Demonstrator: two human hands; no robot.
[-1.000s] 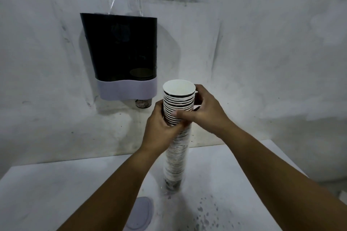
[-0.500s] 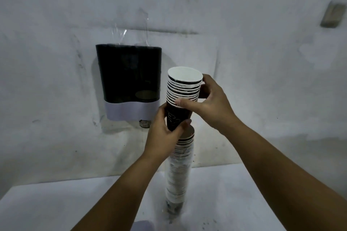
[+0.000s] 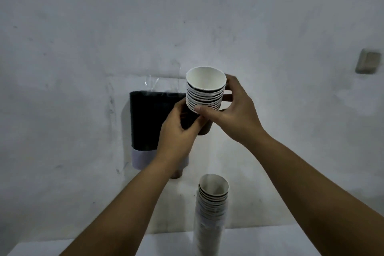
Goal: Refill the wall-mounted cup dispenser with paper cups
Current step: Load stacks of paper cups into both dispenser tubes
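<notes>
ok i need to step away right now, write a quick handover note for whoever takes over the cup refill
Left hand: grips the dark lower part of the lifted cup batch.
Right hand: pinches the batch's rims from the right.
The batch is held in the air, upright, in front of the dispenser's upper right corner.
Dispenser: on the wall, a cup showing at its bottom outlet.
Remaining stack: standing on the table, lower right.
Done: a batch is off the stack.
Left: load it into the dispenser, then the rest as needed.
</notes>
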